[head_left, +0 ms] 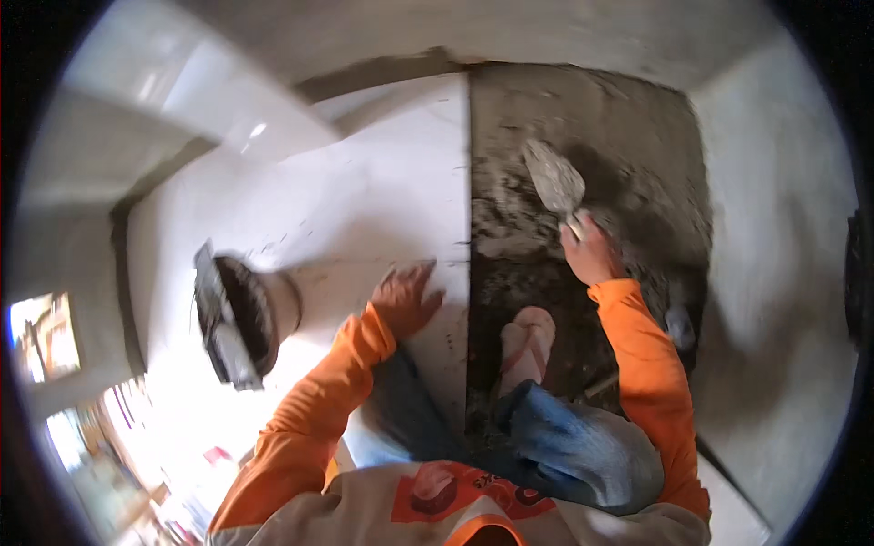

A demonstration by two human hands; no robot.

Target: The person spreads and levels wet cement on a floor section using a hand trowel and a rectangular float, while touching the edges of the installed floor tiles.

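My right hand (594,250) is closed round the handle of a trowel (553,177). The trowel's pointed blade is coated in grey mortar and lies over the wet mortar bed (637,127), pointing away from me. My left hand (407,298) rests near the right edge of the white floor tiles (391,182), its fingers spread and holding nothing. That tile edge makes a straight line against the mortar. Left of my left hand, a bucket (289,300) with dark mortar inside stands on the tiles. A grey, mortar-smeared flat tool (223,318) lies across its rim.
Grey plastered walls (783,182) enclose the floor at the right and far side. My sandalled foot (528,341) stands on the dark rough ground below the mortar bed. A small greyish object (679,326) lies by the right wall. Bright openings (45,337) show at the left.
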